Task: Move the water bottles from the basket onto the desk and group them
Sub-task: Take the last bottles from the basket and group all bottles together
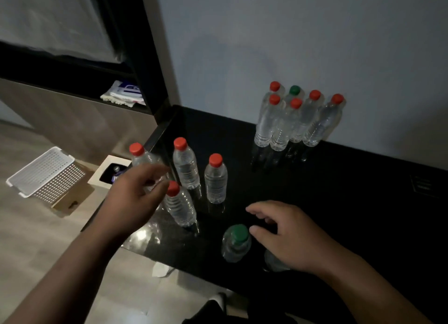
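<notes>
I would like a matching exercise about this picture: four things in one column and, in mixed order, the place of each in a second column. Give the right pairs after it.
Things
1. white basket
2. front green-capped bottle
3. cluster of six bottles
4. left hand

Places
a. against the wall, at the back of the desk
b. at the desk's left edge, by a red-capped bottle
c. on the floor, left of the desk
d. near the desk's front edge, beside the right hand

Pairs: 1-c; 2-d; 3-a; 4-b
</notes>
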Tool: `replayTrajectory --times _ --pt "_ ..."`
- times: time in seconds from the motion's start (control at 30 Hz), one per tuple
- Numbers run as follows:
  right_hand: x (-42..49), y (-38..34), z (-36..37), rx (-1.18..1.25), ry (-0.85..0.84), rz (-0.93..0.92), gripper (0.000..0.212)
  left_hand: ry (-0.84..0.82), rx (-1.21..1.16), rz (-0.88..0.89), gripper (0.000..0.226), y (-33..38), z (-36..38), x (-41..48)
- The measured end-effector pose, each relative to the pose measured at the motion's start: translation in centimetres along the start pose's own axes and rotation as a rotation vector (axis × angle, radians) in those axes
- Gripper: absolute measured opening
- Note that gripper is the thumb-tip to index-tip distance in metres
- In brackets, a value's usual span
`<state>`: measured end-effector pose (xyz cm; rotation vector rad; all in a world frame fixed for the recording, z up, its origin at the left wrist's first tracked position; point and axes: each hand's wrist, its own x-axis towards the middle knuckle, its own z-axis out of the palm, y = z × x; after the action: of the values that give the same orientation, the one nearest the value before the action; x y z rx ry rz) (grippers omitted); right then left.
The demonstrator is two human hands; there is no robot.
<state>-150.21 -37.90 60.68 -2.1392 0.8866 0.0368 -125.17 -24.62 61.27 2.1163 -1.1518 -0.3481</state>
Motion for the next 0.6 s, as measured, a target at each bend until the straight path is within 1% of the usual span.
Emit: replayTrajectory --times 0.03,0.1,0.13,0.2,0.27,0.37,0.4,0.47,0.53,0.6 --pt "0.4 -0.6 0.4 -0.004 0.02 -0.002 0.038 -0.006 0.027 -0.001 0.023 -1.0 0.1 -0.1" --pt "2.1 -1.8 1.1 -0.008 0.083 -0.03 0.04 -0.077 0.082 -0.009 0.031 -2.5 0.5 -0.2" --pt "3.3 -2.5 1.2 -0.033 0.091 -0.048 0.044 -0.132 0.103 -0.005 0.033 -3.0 0.9 -0.3" --pt "6.5 -3.8 1.4 -0.142 0.052 -0.073 0.062 -0.215 0.149 0.036 0.038 -3.6 1.7 -0.3" --pt "9.5 -5.0 1.6 -0.245 0.0 -0.038 0.078 -0.217 0.159 0.053 0.045 -3.9 2.4 -0.4" --pt "12.7 -5.3 2.4 -0.321 -0.05 0.034 0.084 -0.153 0.146 0.017 0.052 -4.2 3.2 0.0" --pt "13.4 -5.2 2.8 -0.333 -0.064 0.044 0.082 -0.144 0.144 0.011 0.05 -4.4 3.4 0.2" --pt "14.1 -5.0 3.4 -0.33 -0.035 0.038 0.074 -0.143 0.159 0.011 0.034 -4.5 3.5 0.5" --pt "14.1 -4.6 3.8 -0.329 0.034 0.028 0.057 -0.153 0.188 0.02 0.021 -4.6 3.6 0.9" --pt "13.8 -3.8 4.4 -0.328 0.032 0.027 0.039 -0.164 0.185 0.024 0.019 -4.4 3.8 0.9"
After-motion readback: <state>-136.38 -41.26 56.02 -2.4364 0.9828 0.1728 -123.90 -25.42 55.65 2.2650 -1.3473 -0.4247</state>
